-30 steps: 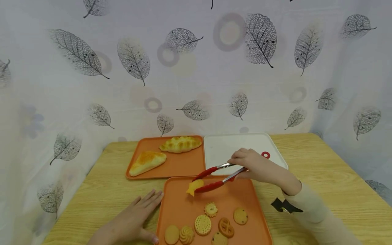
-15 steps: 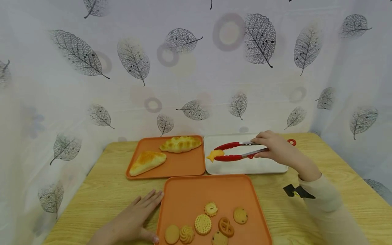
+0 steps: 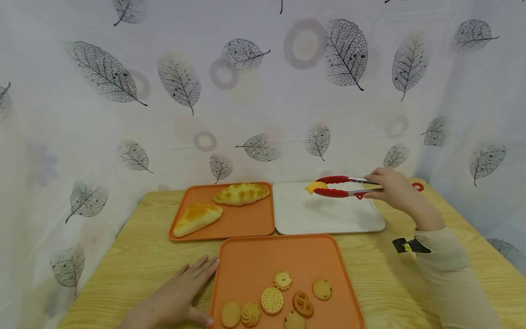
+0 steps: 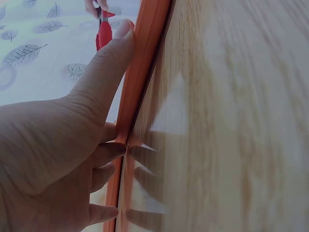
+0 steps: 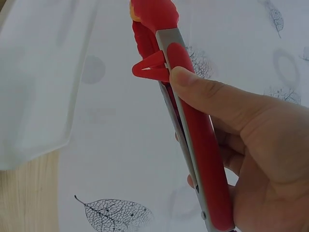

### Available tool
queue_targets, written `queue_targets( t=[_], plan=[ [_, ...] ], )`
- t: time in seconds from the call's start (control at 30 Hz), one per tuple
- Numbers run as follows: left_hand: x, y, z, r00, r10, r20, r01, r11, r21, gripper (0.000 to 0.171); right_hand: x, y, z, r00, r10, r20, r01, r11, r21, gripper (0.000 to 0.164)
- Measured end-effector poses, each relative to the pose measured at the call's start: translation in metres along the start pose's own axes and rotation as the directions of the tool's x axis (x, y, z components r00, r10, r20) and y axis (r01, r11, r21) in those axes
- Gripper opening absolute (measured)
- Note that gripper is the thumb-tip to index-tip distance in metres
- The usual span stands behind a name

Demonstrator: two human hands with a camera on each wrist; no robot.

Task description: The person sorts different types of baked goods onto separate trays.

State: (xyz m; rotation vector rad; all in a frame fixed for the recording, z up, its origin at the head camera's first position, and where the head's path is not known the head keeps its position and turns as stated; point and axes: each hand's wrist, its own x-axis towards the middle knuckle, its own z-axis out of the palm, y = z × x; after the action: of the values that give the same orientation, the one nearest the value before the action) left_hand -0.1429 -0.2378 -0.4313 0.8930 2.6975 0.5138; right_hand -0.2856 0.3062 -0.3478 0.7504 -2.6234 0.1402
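Observation:
My right hand (image 3: 394,194) grips a pair of red and silver tongs (image 3: 334,193) above the white tray (image 3: 328,221). Between the tong tips is a small yellow fish-shaped biscuit (image 3: 313,187), held off the tray. In the right wrist view the thumb lies along the red tong handle (image 5: 203,159), and only a sliver of the biscuit (image 5: 133,12) shows. My left hand (image 3: 176,292) rests with fingers extended against the left edge of the front orange tray (image 3: 246,251). Seen from the left wrist, the thumb (image 4: 104,67) touches the orange rim (image 4: 140,63).
On the front orange tray lie several biscuits, among them a pretzel (image 3: 303,304) and a round dotted cracker (image 3: 272,301). A second orange tray (image 3: 242,226) behind it bears a triangular pastry (image 3: 198,218) and a braided bread (image 3: 241,194). A leaf-print curtain (image 3: 263,91) hangs behind the wooden table (image 3: 135,242).
The right hand has carried the tongs and the fish-shaped biscuit from above the front orange tray, back and rightward over the white tray. The left hand has stayed put.

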Motion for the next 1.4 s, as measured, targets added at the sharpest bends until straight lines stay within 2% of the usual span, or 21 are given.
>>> queue_targets(
  t=[0.2,0.4,0.7,1.0,1.23,1.4],
  plan=[
    [0.0,0.001,0.001,1.0,-0.007,-0.009,0.007,1.0,0.029,0.115,-0.006,0.019,0.005,0.992,0.112,0.065,-0.11,0.993,-0.033,0.049],
    [0.001,0.001,0.001,1.0,-0.016,-0.002,0.016,1.0,0.022,0.115,-0.009,0.031,0.01,0.973,0.2,0.116,-0.19,0.977,-0.096,0.05],
    [0.002,0.001,0.002,1.0,-0.018,-0.011,0.019,0.999,0.027,0.115,-0.012,0.043,0.015,0.939,0.291,0.182,-0.262,0.95,-0.171,0.054],
    [0.002,0.002,0.005,0.999,-0.041,-0.007,0.041,0.999,0.02,0.115,-0.016,0.052,0.021,0.923,0.33,0.2,-0.289,0.934,-0.208,0.054],
    [0.002,0.004,0.003,0.999,-0.051,0.005,0.051,0.999,0.012,0.116,-0.018,0.055,0.02,0.922,0.324,0.211,-0.284,0.938,-0.199,0.055],
    [0.005,0.005,0.002,0.998,-0.058,0.006,0.058,0.998,0.008,0.117,-0.013,0.061,0.02,0.91,0.337,0.242,-0.302,0.938,-0.171,0.061]
  ],
)
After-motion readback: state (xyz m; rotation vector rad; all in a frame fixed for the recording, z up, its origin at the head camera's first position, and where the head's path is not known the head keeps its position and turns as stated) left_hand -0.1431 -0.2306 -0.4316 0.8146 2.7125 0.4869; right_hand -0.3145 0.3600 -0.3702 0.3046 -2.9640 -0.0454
